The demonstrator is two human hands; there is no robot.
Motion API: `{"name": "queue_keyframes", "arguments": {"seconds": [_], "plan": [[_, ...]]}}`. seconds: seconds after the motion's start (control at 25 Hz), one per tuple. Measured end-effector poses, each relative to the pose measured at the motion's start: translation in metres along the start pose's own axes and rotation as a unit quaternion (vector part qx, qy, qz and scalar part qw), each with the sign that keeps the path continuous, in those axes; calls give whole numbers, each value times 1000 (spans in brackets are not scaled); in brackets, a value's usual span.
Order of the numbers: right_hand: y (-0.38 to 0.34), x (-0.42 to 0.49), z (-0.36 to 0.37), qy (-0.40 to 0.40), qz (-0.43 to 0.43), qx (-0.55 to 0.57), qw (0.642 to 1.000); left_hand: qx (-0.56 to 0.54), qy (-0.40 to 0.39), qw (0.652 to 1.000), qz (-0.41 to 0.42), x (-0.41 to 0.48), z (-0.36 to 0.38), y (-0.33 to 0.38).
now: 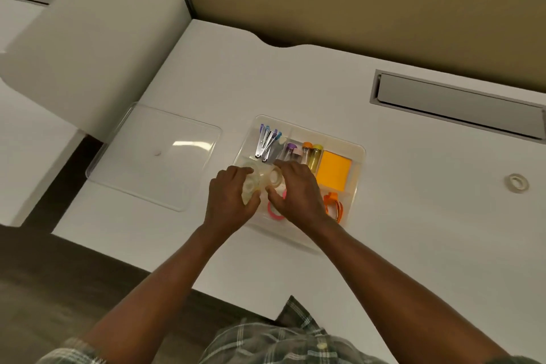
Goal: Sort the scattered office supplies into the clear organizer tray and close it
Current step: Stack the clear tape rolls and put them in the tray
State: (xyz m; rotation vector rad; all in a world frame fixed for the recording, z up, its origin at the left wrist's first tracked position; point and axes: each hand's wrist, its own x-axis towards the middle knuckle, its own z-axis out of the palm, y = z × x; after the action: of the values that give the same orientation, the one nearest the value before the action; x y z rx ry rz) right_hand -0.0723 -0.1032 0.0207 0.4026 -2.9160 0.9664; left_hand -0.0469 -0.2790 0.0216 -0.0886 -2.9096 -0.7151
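Note:
The clear organizer tray (359, 154) lies open in the middle of the white desk. It holds staplers (267, 140), small capped bottles (313, 154), an orange sticky-note pad (334, 170), orange clips (334, 204) and a pink tape roll (273, 211). Both hands work over its near-left compartment. My left hand (229, 201) grips clear tape rolls (254, 183). My right hand (298, 192) curls its fingers round another clear tape roll (275, 176). One more tape roll (516, 182) lies loose at the far right. The tray's clear lid (153, 156) rests flat to the left.
A grey cable hatch (458, 103) is set into the desk at the back right. A white cabinet side (97, 47) rises at the left beside the lid. A tan partition wall (354, 0) stands behind the desk. The desk's front edge runs near my body.

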Motion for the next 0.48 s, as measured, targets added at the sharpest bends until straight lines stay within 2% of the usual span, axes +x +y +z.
{"name": "queue_keyframes", "arguments": {"seconds": [0.2, 0.48], "plan": [[-12, 15, 21, -67, -55, -76, 993, 81, -11, 996, -24, -15, 5, -22], [-10, 17, 26, -120, -74, -93, 986, 96, -15, 994, -40, -24, 10, -16]]}}
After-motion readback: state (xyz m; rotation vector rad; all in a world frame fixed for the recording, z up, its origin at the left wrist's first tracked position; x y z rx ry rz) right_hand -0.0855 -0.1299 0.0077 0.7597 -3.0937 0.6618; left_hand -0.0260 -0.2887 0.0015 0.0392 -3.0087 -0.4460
